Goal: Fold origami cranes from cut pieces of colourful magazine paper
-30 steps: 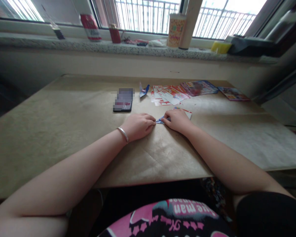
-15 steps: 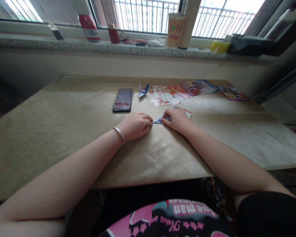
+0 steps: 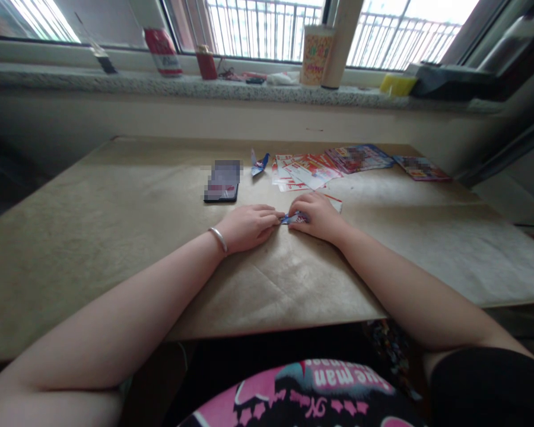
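A small folded piece of blue and white printed paper (image 3: 299, 218) lies low on the table between my hands. My right hand (image 3: 320, 214) is closed on it, thumb in front and fingers curled over the top. At its left tip, the fingers of my left hand (image 3: 253, 228) are pressed together on the paper; a silver bangle circles that wrist. Part of the paper is hidden under my fingers. Just behind my right hand, a white paper edge with a red border (image 3: 336, 203) pokes out. Farther back stands a folded blue and white paper bird (image 3: 259, 165).
A phone (image 3: 222, 184) lies left of the bird. Red and white leaflets (image 3: 311, 172) and stacks of colourful printed sheets (image 3: 358, 158) lie toward the table's back right. On the stone windowsill (image 3: 129, 83) stand a red can (image 3: 162, 52), a patterned paper cup (image 3: 315, 54) and a yellow object (image 3: 397, 85).
My left hand has moved slightly right, its fingers now onto the paper's tip. The paper has turned a little in my right fingers, showing more of its white printed part.
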{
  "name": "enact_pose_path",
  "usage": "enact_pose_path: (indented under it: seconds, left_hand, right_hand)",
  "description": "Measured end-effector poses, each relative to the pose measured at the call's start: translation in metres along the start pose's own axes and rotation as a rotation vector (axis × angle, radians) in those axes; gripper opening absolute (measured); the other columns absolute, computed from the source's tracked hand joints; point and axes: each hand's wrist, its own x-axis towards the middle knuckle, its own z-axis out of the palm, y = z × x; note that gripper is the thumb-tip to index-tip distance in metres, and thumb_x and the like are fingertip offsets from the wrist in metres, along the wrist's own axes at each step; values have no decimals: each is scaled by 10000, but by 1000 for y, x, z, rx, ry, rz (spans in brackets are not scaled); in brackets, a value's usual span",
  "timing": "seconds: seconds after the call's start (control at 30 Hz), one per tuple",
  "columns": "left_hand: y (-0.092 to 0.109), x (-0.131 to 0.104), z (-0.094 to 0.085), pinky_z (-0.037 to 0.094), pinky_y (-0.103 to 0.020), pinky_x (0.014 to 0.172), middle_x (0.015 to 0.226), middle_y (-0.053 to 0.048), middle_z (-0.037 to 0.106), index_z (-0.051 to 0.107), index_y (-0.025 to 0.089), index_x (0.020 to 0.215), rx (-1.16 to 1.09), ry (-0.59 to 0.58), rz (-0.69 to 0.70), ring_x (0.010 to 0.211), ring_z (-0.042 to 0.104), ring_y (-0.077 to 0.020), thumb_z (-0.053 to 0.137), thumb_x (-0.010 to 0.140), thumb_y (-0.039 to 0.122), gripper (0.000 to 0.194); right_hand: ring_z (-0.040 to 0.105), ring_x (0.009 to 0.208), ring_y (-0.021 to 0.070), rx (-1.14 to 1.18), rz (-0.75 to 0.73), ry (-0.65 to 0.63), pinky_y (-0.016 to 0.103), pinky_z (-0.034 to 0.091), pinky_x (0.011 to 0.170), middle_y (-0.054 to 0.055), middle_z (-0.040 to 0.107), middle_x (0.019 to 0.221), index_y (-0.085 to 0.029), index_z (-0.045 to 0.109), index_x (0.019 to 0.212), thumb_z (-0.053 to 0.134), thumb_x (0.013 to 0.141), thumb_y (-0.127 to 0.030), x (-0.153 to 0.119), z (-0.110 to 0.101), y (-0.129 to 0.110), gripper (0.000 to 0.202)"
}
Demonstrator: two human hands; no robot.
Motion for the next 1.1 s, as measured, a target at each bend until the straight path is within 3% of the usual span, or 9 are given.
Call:
enact_pose_path:
  seconds: [0.1, 0.27, 0.43, 0.63, 0.87, 1.1]
  left_hand:
    - [1, 0, -3, 547, -385, 945, 1182, -63, 691, 673, 174, 1058, 22, -6, 41, 1149, 616, -229, 508, 891, 158, 235]
    - [3, 1, -7, 546, -369, 951, 1076, -96, 711, 679, 161, 959, 11, -22, 49, 1135, 622, -223, 508, 895, 178, 184]
    - [4, 0, -4, 520, -355, 994, 1189, -118, 663, 652, 160, 1133, -8, -14, 27, 1158, 607, -210, 493, 908, 192, 278]
    - [3, -1, 2, 538, -324, 936, 1217, -86, 653, 662, 176, 1135, -20, -74, -28, 1044, 656, -196, 471, 931, 216, 282]
    - [5, 3, 2, 494, -361, 1011, 1254, -105, 644, 637, 141, 1096, -35, -72, 2, 1147, 601, -218, 469, 936, 203, 240]
    - [5, 4, 3, 474, -383, 1011, 1256, -117, 627, 574, 149, 1283, -19, -101, 14, 1131, 578, -238, 470, 957, 306, 376]
  right_hand:
    - [519, 1099, 228, -15, -102, 5, 410, 312, 1022, 29, 680, 1120, -288, 743, 907, 607, 879, -401, 0, -4, 1, 179]
    - [473, 1166, 245, -89, -92, 13, 426, 305, 1047, 19, 677, 1157, -330, 764, 956, 529, 926, -393, 1, -4, 1, 245]
    - [535, 1068, 224, -79, -83, -32, 359, 380, 983, 44, 703, 1063, -279, 762, 997, 495, 944, -343, 0, -1, 2, 280]
    - [552, 1004, 221, -101, -62, -30, 336, 402, 933, 49, 705, 1050, -250, 758, 992, 496, 941, -333, -2, -2, 1, 279]
    - [572, 956, 207, -94, -27, -19, 310, 427, 879, 47, 701, 1012, -239, 755, 984, 511, 929, -295, -3, -3, 4, 256]
    - [608, 905, 200, -70, -51, 17, 313, 451, 841, 50, 719, 980, -216, 756, 938, 545, 899, -228, -2, -1, 10, 215]
